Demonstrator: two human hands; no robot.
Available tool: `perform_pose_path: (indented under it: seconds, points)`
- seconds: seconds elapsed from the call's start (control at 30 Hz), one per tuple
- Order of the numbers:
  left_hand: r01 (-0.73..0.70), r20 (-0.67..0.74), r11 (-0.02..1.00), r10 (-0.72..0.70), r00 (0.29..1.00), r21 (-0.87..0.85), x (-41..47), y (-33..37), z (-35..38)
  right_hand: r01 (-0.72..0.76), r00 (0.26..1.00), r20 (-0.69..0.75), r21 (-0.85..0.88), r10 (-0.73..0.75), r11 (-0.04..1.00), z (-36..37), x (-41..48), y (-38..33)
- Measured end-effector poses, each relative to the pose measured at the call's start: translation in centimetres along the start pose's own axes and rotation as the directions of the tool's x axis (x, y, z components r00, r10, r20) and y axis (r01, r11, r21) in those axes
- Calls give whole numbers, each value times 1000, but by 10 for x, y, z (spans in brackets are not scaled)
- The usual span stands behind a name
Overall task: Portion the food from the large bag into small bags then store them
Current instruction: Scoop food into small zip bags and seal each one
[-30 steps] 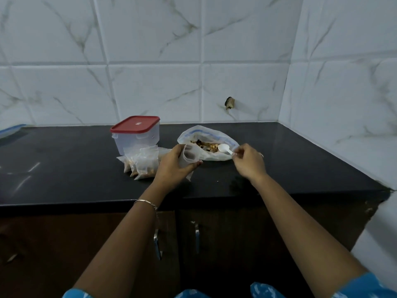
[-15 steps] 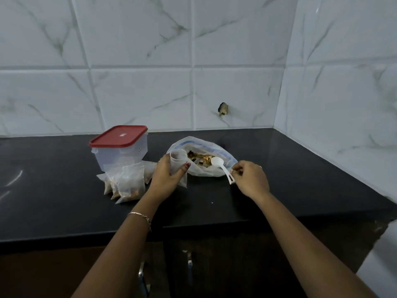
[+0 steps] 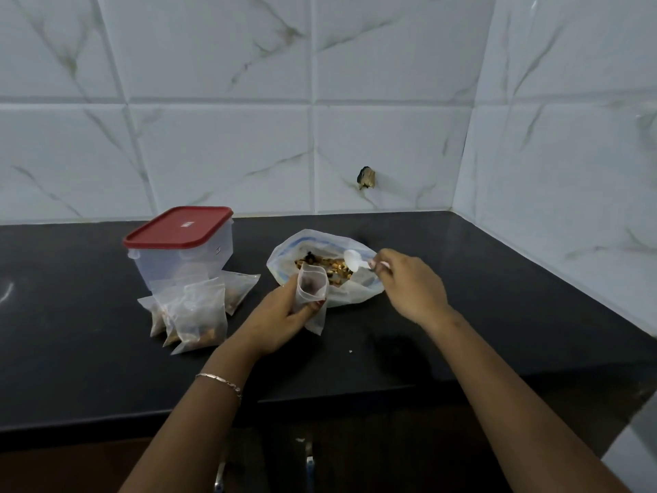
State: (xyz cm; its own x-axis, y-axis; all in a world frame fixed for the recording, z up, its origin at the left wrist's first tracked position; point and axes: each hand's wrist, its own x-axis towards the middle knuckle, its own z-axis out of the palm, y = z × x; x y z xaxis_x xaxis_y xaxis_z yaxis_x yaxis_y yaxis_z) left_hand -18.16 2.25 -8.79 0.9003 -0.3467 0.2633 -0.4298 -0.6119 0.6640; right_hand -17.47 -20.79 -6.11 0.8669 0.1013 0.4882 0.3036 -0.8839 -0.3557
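I see a black counter (image 3: 497, 314) set against white marbled tiles. The left hand (image 3: 281, 314) curls round a small bag (image 3: 312, 293), holding it upright with its mouth open, at the near edge of the large bag (image 3: 355, 291). The right hand (image 3: 412, 286) pinches a white spoon (image 3: 355, 260) by the handle, with its bowl over the food (image 3: 327, 266) in the large bag. To the left, filled bags (image 3: 199, 314) lie piled against a red-lidded box (image 3: 181, 257).
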Motion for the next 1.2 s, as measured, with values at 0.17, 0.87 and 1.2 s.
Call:
perform_pose_path:
  seconds: [0.17, 0.87, 1.2]
  points:
    - [28, 35, 998, -30, 999, 61, -4, 2, -1, 258, 966, 81, -301, -245, 918, 6, 20, -16]
    - [23, 71, 965, -43, 997, 260, -15, -2, -1, 268, 963, 108, -325, -246, 907, 22, 16, -8]
    - [-33, -56, 961, 50, 997, 276, -18, 1, 1, -4, 999, 52, -6, 4, 1000, 25, 14, 1]
